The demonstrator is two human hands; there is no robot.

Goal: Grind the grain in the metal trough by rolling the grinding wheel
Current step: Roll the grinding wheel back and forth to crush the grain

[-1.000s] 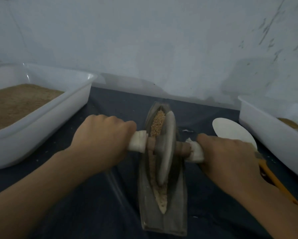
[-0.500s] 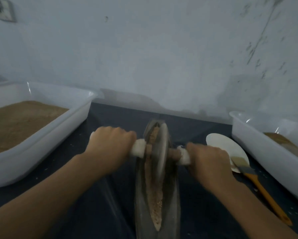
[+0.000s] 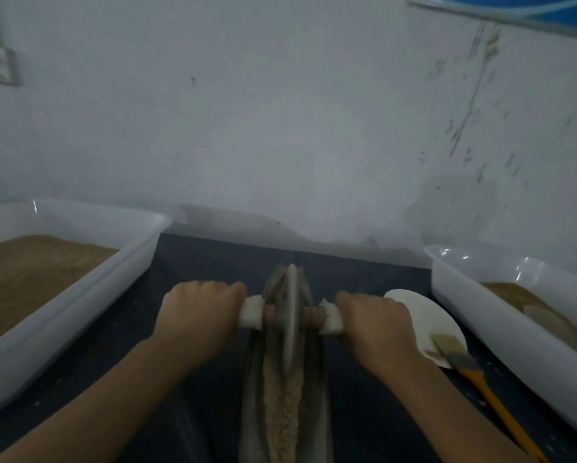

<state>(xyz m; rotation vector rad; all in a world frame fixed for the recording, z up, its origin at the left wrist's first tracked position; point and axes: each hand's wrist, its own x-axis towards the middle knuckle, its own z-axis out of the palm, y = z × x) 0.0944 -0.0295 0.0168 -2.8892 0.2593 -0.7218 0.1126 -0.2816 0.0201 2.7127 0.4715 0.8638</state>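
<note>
**Wheel at the far end of the trough, both fists on the axle**

Grinding wheel [image 3: 291,324] standing on edge in the metal trough [image 3: 319,379], close to its far tip, near the wall. Left hand [image 3: 197,320] curled tight round the white-wrapped grip left of the wheel; right hand [image 3: 374,324] clamped the same way round the grip on the right. Crushed grain [image 3: 285,416] lying in a band along the trough floor, nearer the camera than the wheel.

Probably heavy and rigid, that disc: weight does the crushing, so steady, even downward pressure from both sides. Narrow rim, likely to tip or ride up the sloped walls if one fist pushes harder. Best hold: on the wrapped ends, knuckles clear of the trough edges. Brush [image 3: 464,362] and white dish [image 3: 420,315] right of the trough, white tubs [image 3: 80,295] beyond on either side.
</note>
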